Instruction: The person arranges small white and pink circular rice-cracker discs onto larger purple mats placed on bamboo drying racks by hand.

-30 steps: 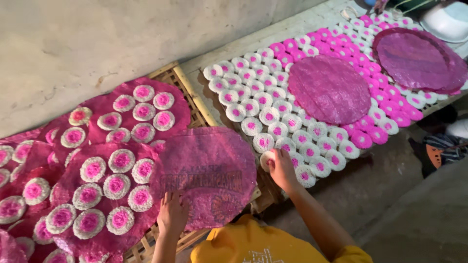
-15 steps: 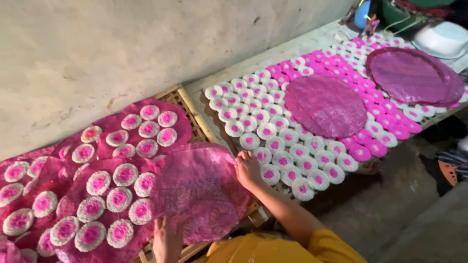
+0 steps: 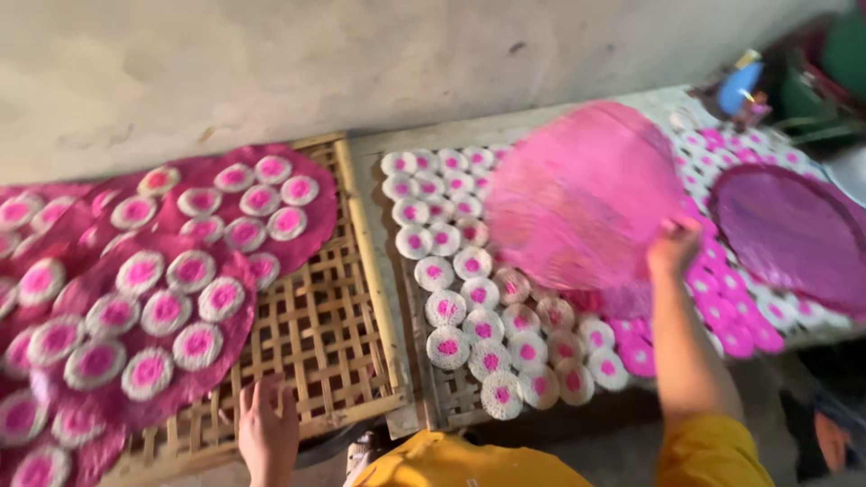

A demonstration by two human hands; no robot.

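With the right hand (image 3: 672, 248) pinching the pink round mat (image 3: 582, 194) by its edge above the white cakes (image 3: 469, 307) and the left hand (image 3: 266, 428) resting open on the bamboo rack (image 3: 320, 329), the mat is best kept level and lowered flat.

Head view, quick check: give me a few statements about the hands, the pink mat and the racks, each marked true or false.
1. The right hand holds the round pink mat by its edge. True.
2. That mat lies flat on the bamboo rack. False: it is tilted up over the rows of small white discs with pink centres.
3. The left hand rests at the near edge of the bamboo rack. True.
4. The left hand holds a disc. False: it holds nothing.
5. A darker purple mat lies farther right. True.
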